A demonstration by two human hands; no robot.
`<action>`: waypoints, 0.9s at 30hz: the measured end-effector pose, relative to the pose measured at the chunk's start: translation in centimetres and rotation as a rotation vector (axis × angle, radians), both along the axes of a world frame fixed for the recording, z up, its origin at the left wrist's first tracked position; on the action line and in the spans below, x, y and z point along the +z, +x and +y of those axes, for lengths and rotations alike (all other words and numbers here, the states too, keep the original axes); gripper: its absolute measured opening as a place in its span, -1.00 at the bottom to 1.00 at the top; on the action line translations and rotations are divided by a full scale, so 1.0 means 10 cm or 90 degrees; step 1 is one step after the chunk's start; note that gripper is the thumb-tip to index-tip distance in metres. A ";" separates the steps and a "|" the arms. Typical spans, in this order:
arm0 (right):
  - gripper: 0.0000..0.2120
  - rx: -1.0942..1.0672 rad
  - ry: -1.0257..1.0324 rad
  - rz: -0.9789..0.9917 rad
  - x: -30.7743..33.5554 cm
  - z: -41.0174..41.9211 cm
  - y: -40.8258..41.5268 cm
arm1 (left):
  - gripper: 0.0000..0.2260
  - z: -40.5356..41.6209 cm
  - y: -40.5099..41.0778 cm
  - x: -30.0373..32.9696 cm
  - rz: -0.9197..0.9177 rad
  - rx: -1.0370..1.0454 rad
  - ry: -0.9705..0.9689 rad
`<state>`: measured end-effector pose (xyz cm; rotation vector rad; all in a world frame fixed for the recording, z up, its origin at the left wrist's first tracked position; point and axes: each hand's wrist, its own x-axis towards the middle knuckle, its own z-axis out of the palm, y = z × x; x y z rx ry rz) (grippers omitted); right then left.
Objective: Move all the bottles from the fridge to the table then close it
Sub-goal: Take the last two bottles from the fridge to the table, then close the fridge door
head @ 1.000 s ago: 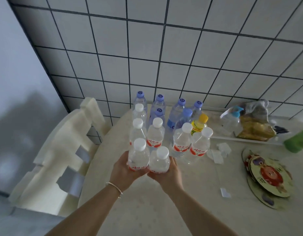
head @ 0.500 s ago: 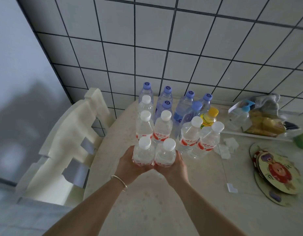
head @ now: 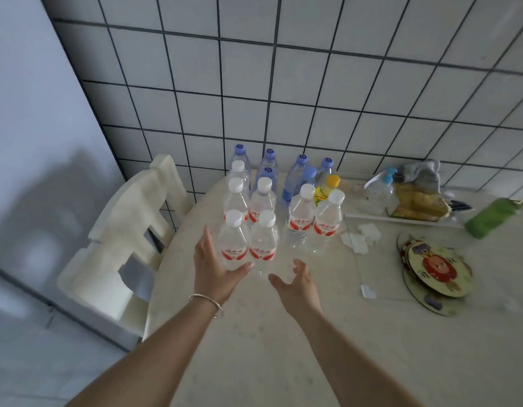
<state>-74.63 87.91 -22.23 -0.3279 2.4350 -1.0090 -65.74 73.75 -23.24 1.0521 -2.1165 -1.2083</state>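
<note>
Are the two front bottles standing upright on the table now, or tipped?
Upright. Both front bottles stand on the table, white caps up, labels level. The left hand touches one with straight fingers; the right hand is off them.

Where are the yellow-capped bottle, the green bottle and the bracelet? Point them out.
yellow-capped bottle (head: 332, 181), head view, on its yellow cap.
green bottle (head: 491, 217), head view, middle of its blurred body.
bracelet (head: 206, 300), head view, on the band across the left wrist.
</note>
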 end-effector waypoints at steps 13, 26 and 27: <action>-0.39 0.116 -0.113 0.068 0.07 1.20 1.60 | -0.06 1.27 1.65 0.38 0.068 0.077 -0.025; -0.43 0.060 -0.199 0.134 0.75 1.87 3.25 | -0.31 2.07 3.22 0.95 0.126 0.031 -0.036; -0.43 0.048 -0.207 0.138 0.78 1.92 3.40 | -0.32 2.12 3.34 0.96 0.131 0.009 -0.041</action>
